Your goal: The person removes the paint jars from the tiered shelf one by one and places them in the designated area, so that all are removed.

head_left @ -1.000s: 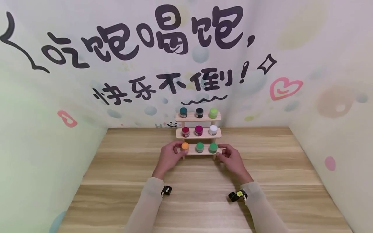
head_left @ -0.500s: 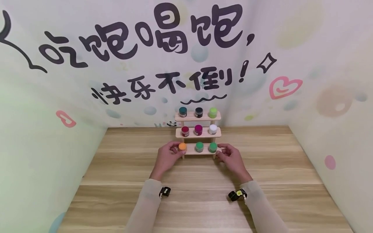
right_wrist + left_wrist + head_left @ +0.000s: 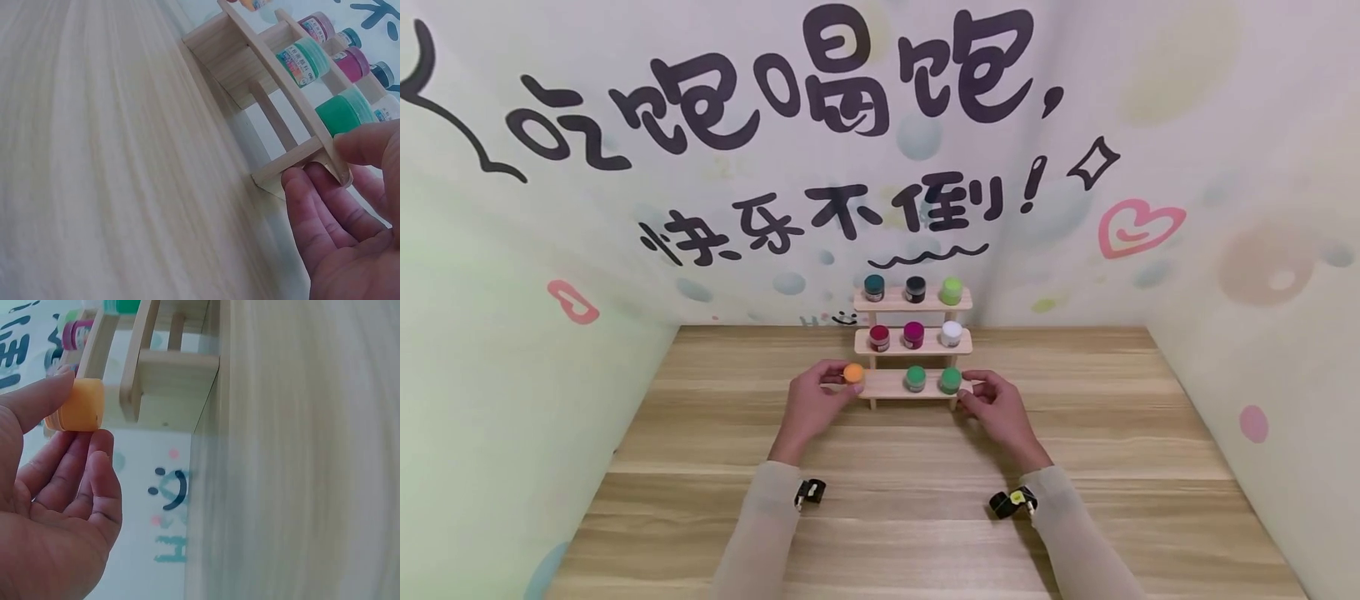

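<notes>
My left hand (image 3: 812, 404) pinches an orange jar (image 3: 853, 373) between thumb and fingers, just off the left end of the bottom shelf. In the left wrist view the orange jar (image 3: 84, 405) is clear of the wooden rack (image 3: 178, 375). My right hand (image 3: 1000, 410) grips the right end of the bottom shelf (image 3: 895, 385), beside a green jar (image 3: 951, 381). The right wrist view has the thumb on the shelf's upper side and fingers beneath, near the green jar (image 3: 345, 112). Another green jar (image 3: 915, 378) stands at mid-shelf.
Dark red (image 3: 879, 337), magenta (image 3: 913, 335) and white (image 3: 951, 333) jars stand on the middle shelf. Teal (image 3: 874, 287), black (image 3: 915, 289) and light green (image 3: 951, 291) jars are on the top one. A printed wall (image 3: 737, 292) rises behind the wooden table (image 3: 895, 533).
My left hand has moved left with the orange jar, from the bottom shelf's left end to beyond its edge. My right hand stays at the shelf's right end.
</notes>
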### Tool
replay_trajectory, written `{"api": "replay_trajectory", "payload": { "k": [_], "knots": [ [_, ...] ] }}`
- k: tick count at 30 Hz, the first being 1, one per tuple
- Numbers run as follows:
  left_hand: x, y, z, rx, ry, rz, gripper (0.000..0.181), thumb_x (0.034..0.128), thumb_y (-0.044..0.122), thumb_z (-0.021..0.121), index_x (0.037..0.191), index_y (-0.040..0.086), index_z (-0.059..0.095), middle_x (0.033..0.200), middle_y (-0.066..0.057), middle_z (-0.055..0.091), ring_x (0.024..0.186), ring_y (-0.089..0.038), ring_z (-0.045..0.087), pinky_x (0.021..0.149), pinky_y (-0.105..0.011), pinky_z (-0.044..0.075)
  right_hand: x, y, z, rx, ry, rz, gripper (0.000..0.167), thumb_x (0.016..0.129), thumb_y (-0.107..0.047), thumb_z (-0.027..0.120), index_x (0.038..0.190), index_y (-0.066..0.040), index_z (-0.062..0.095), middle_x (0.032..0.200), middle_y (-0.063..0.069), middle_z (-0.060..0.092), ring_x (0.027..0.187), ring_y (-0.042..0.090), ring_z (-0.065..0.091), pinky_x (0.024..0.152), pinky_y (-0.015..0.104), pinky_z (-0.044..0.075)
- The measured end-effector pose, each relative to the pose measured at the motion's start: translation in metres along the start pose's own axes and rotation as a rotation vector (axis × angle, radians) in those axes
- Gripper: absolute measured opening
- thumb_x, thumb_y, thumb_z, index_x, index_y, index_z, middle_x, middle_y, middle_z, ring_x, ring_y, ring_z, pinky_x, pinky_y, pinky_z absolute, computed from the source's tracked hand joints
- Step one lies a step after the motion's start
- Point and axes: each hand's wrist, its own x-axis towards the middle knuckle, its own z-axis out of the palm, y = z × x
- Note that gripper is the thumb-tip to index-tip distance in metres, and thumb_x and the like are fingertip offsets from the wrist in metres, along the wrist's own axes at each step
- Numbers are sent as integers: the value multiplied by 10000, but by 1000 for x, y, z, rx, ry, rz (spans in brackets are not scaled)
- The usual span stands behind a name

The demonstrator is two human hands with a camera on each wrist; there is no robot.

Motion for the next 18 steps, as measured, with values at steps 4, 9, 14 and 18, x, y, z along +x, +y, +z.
{"api": "replay_trajectory", "payload": {
  "k": [4,9,14,18],
  "knots": [
    [2,-3,-12,-2,27,38,402,885,324,881,1229,174,739,1136,-17,770,1070,-209,716,876,-399,626,1,1,0,15,-2,-9,363,1006,-162,735,1344,-64,648,1009,150,712,840,221,742,742,277,645],
    [2,-9,-23,8,43,45,392,895,281,868,1235,143,733,1147,-56,769,1084,-250,718,869,-398,620,0,4,-1,9,-11,1,381,1010,-177,734,1364,-78,636,1007,146,713,837,211,742,745,267,641],
    [3,-16,-29,22,33,9,412,903,285,858,1260,136,717,1181,-62,761,1104,-242,708,882,-381,612,-3,4,-2,16,-26,10,389,1014,-163,728,1377,-71,621,1016,171,717,847,215,747,764,276,649],
    [13,-18,-36,27,50,0,419,903,311,856,1262,146,717,1185,-59,760,1116,-237,705,906,-409,602,0,0,-1,32,-27,-20,390,1013,-161,726,1374,-57,619,1047,228,714,860,236,747,769,286,650]
  ]
}}
